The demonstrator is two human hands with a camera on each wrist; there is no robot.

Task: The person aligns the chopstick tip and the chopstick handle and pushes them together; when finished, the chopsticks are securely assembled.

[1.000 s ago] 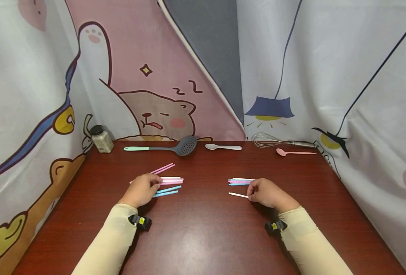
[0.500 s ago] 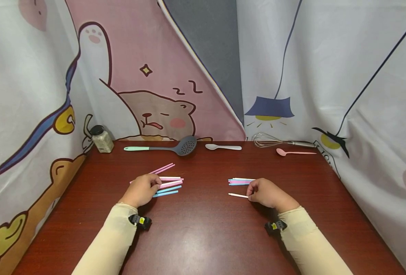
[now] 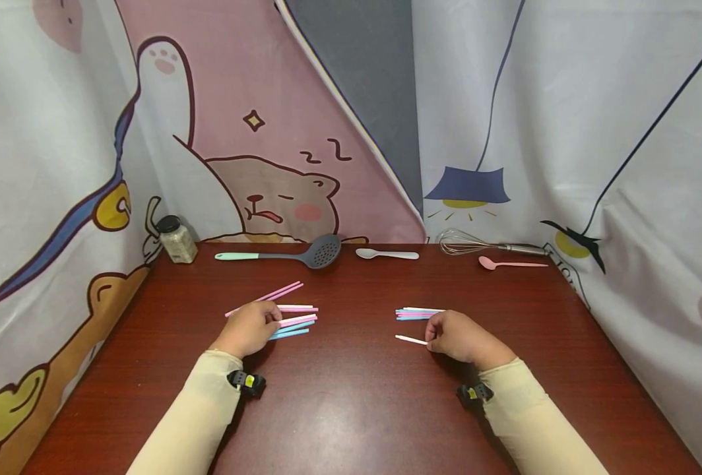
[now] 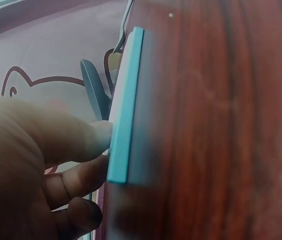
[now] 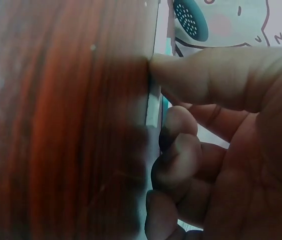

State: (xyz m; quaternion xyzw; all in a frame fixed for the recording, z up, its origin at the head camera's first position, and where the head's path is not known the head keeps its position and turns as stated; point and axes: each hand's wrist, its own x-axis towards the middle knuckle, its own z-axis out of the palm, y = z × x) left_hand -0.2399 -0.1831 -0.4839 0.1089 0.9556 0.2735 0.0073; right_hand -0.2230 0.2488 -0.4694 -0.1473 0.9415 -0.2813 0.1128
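My left hand (image 3: 247, 328) pinches a white stick (image 3: 288, 320) and a pink one among several thin sticks at the left. Two blue sticks (image 3: 290, 332) lie just nearer the person, one close alongside the held pair; in the left wrist view a blue stick (image 4: 126, 115) covers part of the pale ones. Beyond them are another white-and-pink pair (image 3: 297, 308) and two slanted pink sticks (image 3: 280, 291). On the right, my right hand (image 3: 460, 336) pinches the end of a single white stick (image 3: 410, 339). Behind it lies a bundle of blue, pink and white sticks (image 3: 413, 315), its right end hidden by that hand.
Along the table's back edge stand or lie a jar with a black lid (image 3: 176, 240), a slotted ladle (image 3: 321, 252), a white spoon (image 3: 386, 254), a whisk (image 3: 464, 243) and a pink spoon (image 3: 508, 264). Printed cloth hangs behind and at both sides.
The white and pink sticks in my left hand have shifted nearer the person, away from the other white-and-pink pair and up to the blue ones. My right hand has barely moved.
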